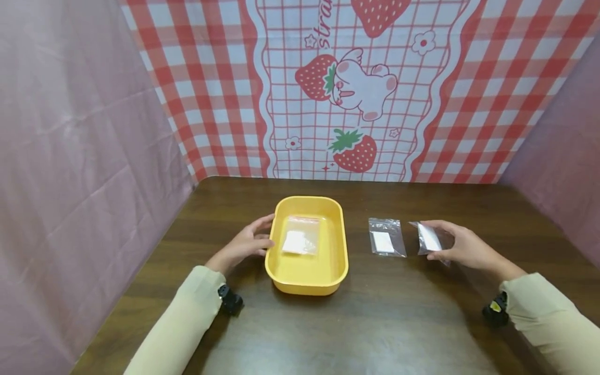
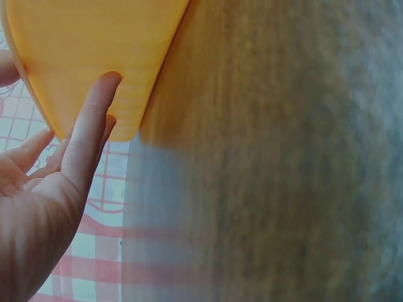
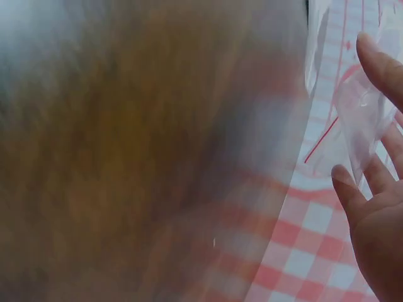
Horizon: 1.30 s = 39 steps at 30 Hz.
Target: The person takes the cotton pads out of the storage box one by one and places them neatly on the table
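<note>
We see three clear bags with white inserts, one inside the yellow tray and two outside it. The tray bag (image 1: pixel 300 245) lies flat on the floor of the tray (image 1: pixel 304 275), well within its walls. The flat bag (image 1: pixel 386 240) rests on the worktop to the right of the tray, with neither hand touching it. The held bag (image 1: pixel 428 238), just beyond it, is tilted; the right grip (image 1: pixel 464 249) pinches it between thumb and fingers, and we cannot tell whether its lower edge meets the worktop. We judge the work to be partway along: one bag is placed, one is in hand, and one is untouched. The left grip (image 1: pixel 241 246) is relaxed, its extended fingers resting against the side of the tray without clenching.

The worktop (image 1: pixel 375 328) is dark brown, wood-grained and somewhat glossy. Behind it we note a red-and-white checked cloth (image 1: pixel 225 99) printed with strawberries and a cartoon animal. Plain pinkish drapes (image 1: pixel 84 177) flank both sides. Both sleeves (image 1: pixel 175 323) are pale, and a black device (image 1: pixel 229 300) sits at each wrist.
</note>
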Tool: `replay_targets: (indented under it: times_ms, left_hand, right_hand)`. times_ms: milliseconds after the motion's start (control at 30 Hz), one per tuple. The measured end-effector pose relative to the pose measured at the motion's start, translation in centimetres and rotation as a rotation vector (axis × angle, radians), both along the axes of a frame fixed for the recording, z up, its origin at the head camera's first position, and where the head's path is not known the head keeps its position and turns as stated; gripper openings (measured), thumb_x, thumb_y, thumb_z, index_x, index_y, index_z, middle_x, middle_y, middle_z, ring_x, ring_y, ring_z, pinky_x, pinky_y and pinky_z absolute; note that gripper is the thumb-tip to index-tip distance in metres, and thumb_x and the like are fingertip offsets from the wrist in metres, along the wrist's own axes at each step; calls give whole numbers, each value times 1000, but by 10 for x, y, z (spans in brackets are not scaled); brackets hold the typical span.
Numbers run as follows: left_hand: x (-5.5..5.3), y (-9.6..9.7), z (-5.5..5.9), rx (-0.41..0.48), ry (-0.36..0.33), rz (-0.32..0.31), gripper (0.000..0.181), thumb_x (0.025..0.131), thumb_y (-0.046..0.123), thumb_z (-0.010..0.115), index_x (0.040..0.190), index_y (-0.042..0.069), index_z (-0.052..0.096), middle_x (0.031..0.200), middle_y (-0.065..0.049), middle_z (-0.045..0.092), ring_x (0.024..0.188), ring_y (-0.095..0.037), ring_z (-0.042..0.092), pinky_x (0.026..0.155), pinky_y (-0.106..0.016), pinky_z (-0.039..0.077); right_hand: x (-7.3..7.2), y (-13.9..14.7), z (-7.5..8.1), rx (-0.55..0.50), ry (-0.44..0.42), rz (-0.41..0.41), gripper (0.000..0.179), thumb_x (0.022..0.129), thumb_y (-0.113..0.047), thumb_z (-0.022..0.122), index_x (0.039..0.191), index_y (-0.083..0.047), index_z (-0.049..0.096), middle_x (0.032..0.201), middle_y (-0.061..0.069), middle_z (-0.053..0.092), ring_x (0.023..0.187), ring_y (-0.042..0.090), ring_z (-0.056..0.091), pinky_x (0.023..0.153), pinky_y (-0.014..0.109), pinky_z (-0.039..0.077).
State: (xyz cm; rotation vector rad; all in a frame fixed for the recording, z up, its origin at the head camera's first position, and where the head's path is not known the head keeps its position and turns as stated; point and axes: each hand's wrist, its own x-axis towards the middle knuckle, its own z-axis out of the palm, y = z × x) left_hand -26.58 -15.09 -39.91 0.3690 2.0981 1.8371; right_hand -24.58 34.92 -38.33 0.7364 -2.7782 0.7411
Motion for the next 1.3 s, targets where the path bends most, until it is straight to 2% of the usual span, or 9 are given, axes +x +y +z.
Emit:
replay_targets:
  times_ms: [133, 300, 533, 733, 933, 1167, 1300]
  left_hand:
    - [-1, 1, 1, -5, -4, 10, 74, 83, 0, 60, 147, 14, 26, 142, -17, 34, 118, -34, 47, 78, -40, 53]
    - [-1, 0, 1, -8, -6, 7, 74, 83, 0, 60, 147, 14, 26, 142, -17, 34, 117, -34, 47, 78, -40, 53]
    - [-1, 0, 0, 10, 10, -16, 74, 84, -1, 59, 148, 10, 23, 142, -21, 32, 118, -37, 46, 78, -39, 53]
    - [-2, -1, -1, 14, 8, -23, 74, 84, -1, 58, 148, 10, 23, 142, -22, 32, 118, -38, 46, 78, -40, 53]
    - [-3, -1, -2, -1, 2, -5, 74, 83, 0, 60, 147, 12, 25, 142, -19, 34, 116, -35, 48, 78, -39, 53]
    - [-3, 0, -3, 10, -2, -4, 75, 83, 0, 60, 147, 13, 25, 142, -18, 34, 116, -34, 48, 77, -40, 54]
    - [-2, -1, -4, 6, 28, -22, 75, 82, 3, 61, 147, 11, 25, 141, -20, 34, 114, -33, 50, 77, -40, 54]
  right_hand:
    - [-10, 11, 3, 18, -14, -19, 74, 66, -29, 84, 129, -6, 52, 113, 13, 57, 85, 15, 48, 68, 25, 43]
    - [-19, 20, 4, 38, -75, -26, 75, 68, -31, 83, 130, -5, 50, 113, 15, 56, 87, 20, 49, 70, 29, 44]
    - [-27, 27, -5, 42, -139, -10, 76, 68, -31, 82, 130, -1, 49, 114, 20, 55, 90, 25, 49, 70, 31, 43]
    - [-32, 32, -15, 49, -203, 10, 76, 69, -32, 81, 131, -1, 48, 121, 21, 53, 95, 24, 47, 75, 30, 42]
    - [-34, 35, -21, 55, -229, 44, 76, 69, -29, 81, 129, 4, 48, 118, 21, 55, 90, 19, 49, 71, 28, 43]
    - [-35, 35, -18, 120, -294, 53, 83, 69, -36, 80, 133, 3, 46, 125, 29, 48, 95, 28, 47, 78, 38, 42]
    - [-37, 35, -17, 144, -303, 81, 85, 68, -38, 80, 134, 2, 45, 129, 31, 46, 101, 31, 48, 80, 42, 42]
